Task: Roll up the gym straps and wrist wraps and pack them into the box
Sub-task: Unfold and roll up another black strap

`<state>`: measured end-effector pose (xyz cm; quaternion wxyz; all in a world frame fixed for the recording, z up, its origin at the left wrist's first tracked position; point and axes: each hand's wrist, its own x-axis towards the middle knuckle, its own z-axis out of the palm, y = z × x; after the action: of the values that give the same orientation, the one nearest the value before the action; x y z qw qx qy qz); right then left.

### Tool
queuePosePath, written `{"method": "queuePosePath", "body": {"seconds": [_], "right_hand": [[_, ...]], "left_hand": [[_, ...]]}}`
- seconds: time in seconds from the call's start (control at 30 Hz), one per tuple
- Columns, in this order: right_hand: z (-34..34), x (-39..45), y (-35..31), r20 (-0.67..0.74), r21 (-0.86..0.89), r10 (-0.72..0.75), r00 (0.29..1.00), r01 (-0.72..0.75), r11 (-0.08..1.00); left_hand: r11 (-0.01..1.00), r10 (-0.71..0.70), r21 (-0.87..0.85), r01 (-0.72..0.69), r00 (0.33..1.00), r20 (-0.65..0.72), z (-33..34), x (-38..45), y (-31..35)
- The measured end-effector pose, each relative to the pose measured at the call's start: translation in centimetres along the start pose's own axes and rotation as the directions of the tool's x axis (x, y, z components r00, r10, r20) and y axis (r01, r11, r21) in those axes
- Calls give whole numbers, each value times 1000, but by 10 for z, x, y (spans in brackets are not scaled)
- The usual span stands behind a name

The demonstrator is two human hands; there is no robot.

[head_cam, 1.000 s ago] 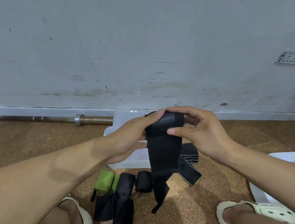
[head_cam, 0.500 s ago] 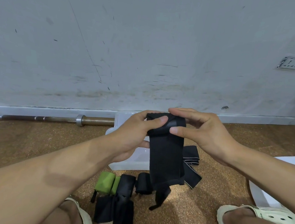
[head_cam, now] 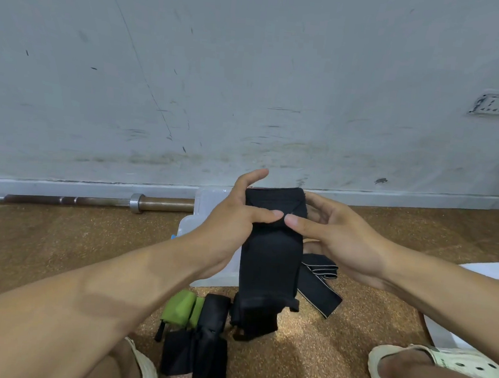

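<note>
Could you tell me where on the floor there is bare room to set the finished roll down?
Bare cork floor lies left, between the barbell and the left forearm, and between the green roll side's opposite, right of the loose strap. Around the black rolls it is crowded.

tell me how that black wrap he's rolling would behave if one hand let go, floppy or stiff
Probably floppy: below the rolled top of the black wrap, its tail hangs limp to the floor. The roll likely loosens if released, since both the left hand and the right hand press thumbs on it. It looks light, held by fingertips alone.
</note>
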<state>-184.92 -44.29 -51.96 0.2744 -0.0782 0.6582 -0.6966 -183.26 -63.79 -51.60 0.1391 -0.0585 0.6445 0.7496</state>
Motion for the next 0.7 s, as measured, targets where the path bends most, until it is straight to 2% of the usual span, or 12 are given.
{"method": "queuePosePath", "body": {"seconds": [0.1,0.27,0.43,0.57,0.7], "right_hand": [[3,-1,2,-32,-2,-28,999,28,1000],[3,0,0,-109,-49,-157,981,153,987],[1,0,-2,-135,-144,-251,959,231,962],[0,-1,-1,-149,-164,-268,952,243,956],[-1,0,-3,-159,-140,-243,957,222,965]], "left_hand": [[1000,11,10,-11,999,-35,2,-1,-2],[995,-43,-94,41,999,-24,3,-1,-2],[992,-127,39,124,988,84,2,0,-3],[992,-123,35,120,987,103,1,0,-4],[994,-96,-43,100,991,92,-2,3,-3]]}}
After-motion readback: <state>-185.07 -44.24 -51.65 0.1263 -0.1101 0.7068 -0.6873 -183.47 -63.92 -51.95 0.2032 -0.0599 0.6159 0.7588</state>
